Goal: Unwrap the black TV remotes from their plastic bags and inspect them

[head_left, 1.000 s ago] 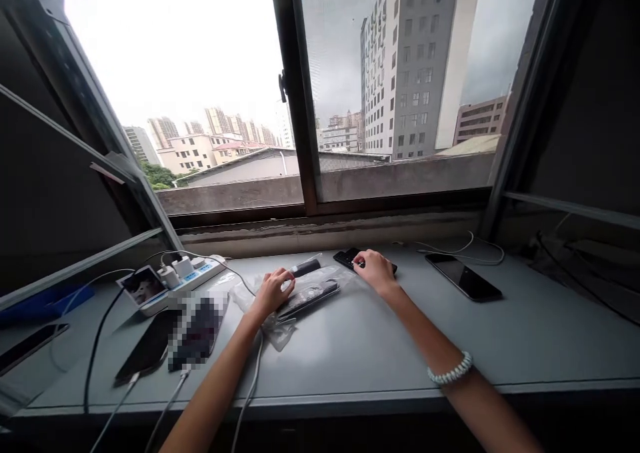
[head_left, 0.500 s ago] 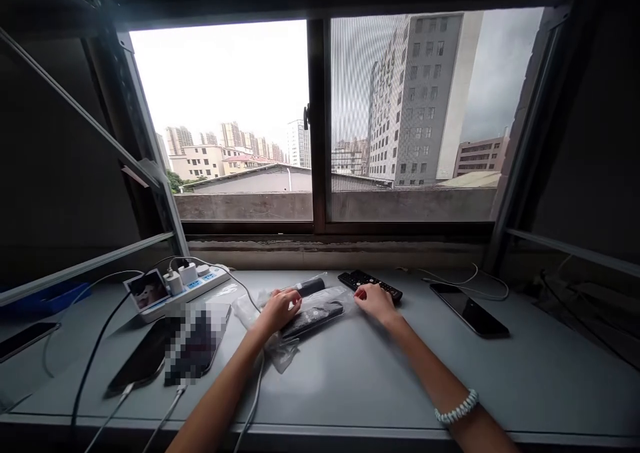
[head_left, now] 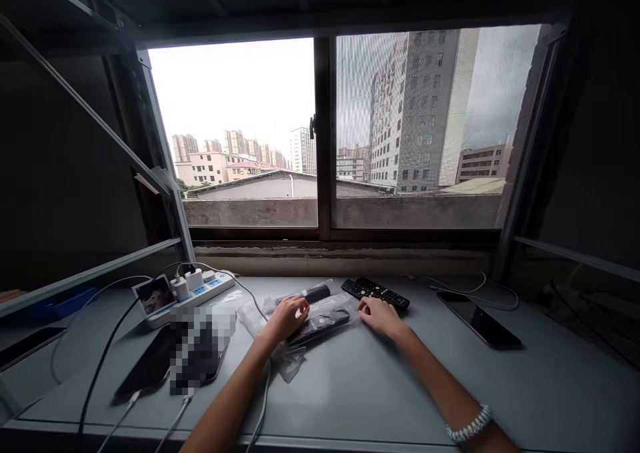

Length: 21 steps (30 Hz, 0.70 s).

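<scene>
Hands at the bagged remote, middle of the frame

The left hand (head_left: 290, 316) lies on the clear bag (head_left: 280, 356) holding a remote (head_left: 320, 325); I cannot tell if it pinches. The right hand (head_left: 377, 312) rests flat and empty on the table (head_left: 380, 386). Just above it a bare remote (head_left: 383, 293) looks not yet bagged.

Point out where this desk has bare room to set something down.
Bare table lies right of the right hand, between the dark phone and the near edge; a patch sits between the forearms. Crowded: power strip, charging phones and cables at left; the bagged remote at the left hand and the bare remote centre.
</scene>
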Available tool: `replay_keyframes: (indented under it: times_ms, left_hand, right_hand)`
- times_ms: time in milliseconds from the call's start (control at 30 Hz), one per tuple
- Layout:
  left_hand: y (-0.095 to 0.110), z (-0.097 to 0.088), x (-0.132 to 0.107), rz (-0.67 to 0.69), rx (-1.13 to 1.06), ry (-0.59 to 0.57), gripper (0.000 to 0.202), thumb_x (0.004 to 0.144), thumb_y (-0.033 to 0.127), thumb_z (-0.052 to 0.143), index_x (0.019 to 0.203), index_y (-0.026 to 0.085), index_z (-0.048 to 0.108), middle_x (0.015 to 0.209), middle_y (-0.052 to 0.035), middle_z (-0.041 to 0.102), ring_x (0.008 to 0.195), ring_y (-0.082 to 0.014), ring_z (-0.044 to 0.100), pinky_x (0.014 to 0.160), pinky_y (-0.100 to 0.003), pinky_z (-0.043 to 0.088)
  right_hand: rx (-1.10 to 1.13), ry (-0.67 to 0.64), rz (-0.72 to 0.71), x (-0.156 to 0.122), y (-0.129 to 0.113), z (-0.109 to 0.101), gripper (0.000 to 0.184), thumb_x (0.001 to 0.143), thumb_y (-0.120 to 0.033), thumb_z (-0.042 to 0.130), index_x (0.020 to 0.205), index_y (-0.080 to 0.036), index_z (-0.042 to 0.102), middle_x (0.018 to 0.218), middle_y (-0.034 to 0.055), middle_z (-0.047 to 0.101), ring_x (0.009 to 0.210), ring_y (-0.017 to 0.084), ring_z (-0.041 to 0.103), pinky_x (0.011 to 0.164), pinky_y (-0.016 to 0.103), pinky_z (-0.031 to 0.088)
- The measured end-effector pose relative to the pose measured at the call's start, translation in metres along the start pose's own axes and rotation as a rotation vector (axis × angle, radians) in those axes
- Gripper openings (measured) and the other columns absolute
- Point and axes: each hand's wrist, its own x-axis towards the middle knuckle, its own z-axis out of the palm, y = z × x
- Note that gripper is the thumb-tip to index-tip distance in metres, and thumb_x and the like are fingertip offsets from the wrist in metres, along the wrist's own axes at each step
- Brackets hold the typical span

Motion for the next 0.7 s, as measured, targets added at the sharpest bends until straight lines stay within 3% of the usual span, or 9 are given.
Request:
replay_keyframes:
  times_ms: [267,700]
  left_hand:
    - [0.0024,-0.0029,-0.0015,-0.021,-0.03,-0.027,0.027,0.085,0.03,0.035,0.073,0.02,0.057,0.076,-0.0028,0.061,0.068,-0.0187,0.056,0.064,-0.029,0.041]
    - [-0.0055,0.0059,-0.0002,-0.009,-0.03,-0.017,0.027,0.085,0.03,0.036,0.077,0.019,0.059,0.076,-0.0022,0.061,0.071,-0.0187,0.057,0.067,-0.029,0.042]
  right_hand:
    - [-0.032,-0.032,0.001,-0.0007,-0.0015,0.0018,0.013,0.088,-0.024,0.05,0.097,-0.021,0.06,0.084,0.0011,0.064,0.084,0.019,0.059,0.062,0.023,0.03]
    - [-0.082,-0.086,-0.019,-0.0024,-0.0024,0.003,0.018,0.091,-0.023,0.044,0.103,-0.019,0.056,0.084,0.0043,0.063,0.085,0.021,0.058,0.066,0.025,0.032]
